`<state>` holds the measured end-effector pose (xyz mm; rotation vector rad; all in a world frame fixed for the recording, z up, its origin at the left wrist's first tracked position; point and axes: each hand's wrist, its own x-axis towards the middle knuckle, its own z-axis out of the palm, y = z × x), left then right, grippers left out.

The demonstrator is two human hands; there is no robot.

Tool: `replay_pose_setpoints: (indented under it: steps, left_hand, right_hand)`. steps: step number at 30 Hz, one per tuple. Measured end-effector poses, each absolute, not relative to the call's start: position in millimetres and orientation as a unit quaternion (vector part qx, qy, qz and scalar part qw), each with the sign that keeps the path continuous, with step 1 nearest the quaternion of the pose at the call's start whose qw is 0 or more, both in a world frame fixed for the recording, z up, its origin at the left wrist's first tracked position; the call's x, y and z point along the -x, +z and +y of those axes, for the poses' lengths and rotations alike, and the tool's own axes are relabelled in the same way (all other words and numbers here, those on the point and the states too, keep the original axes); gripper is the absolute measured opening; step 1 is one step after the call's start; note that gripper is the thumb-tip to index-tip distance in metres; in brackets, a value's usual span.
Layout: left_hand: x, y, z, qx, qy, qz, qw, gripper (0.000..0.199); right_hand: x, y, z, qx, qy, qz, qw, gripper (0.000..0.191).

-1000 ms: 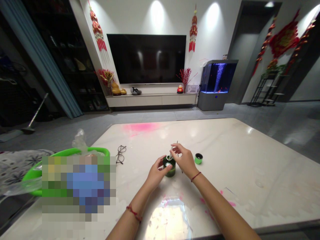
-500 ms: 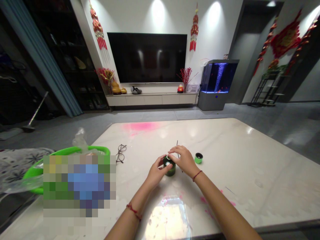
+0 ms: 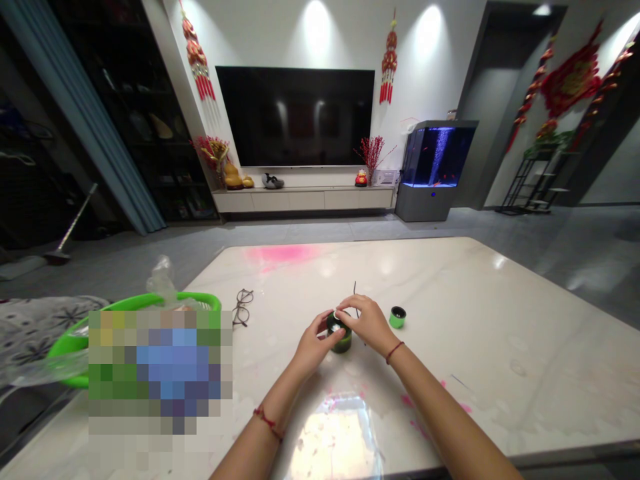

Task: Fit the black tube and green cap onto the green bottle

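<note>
- Right, green jar [image 3: 342, 343] stands upright on marble table [image 3: 465, 300], btwn both hands, top mostly hidden by fingers.
- L hand [image 3: 314, 339]: fingers [image 3: 324, 328] half-closed, curled round jar's upper side, holding it.
- R hand [image 3: 367, 321]: lies over jar's top, fingertips [image 3: 343, 314] bent down on rim, has hold of it.
- Thin black wire [image 3: 355, 289] shows just behind R hand; can't tell if touching.
- Small green cup [image 3: 397, 317] w/ black top sits just right of R hand, not touched.
- Glasses [image 3: 243, 308] lie well left of hands, beside green basket [image 3: 165, 300].
- Red cord [image 3: 394, 351] on R wrist, matching one on L.
</note>
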<state>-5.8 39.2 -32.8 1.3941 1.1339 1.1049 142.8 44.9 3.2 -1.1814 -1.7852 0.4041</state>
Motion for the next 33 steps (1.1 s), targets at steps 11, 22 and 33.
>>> replay_pose_setpoints:
  steps: [11, 22, 33]
  left_hand:
    - [5.0, -28.2, 37.0, -0.57, 0.456, 0.466, 0.5, 0.053]
    - [4.7, -25.3, 35.4, -0.577, 0.445, 0.481, 0.488, 0.057]
    - [4.6, -26.6, 36.3, -0.579, 0.44, 0.477, 0.493, 0.057]
  right_hand:
    - [-147.3, 9.9, 41.4, 0.457, 0.204, -0.738, 0.454, 0.009]
    - [-156.8, 0.7, 53.3, 0.573, 0.164, -0.653, 0.467, 0.017]
    - [-163.0, -20.0, 48.3, 0.703, 0.087, -0.673, 0.212, 0.014]
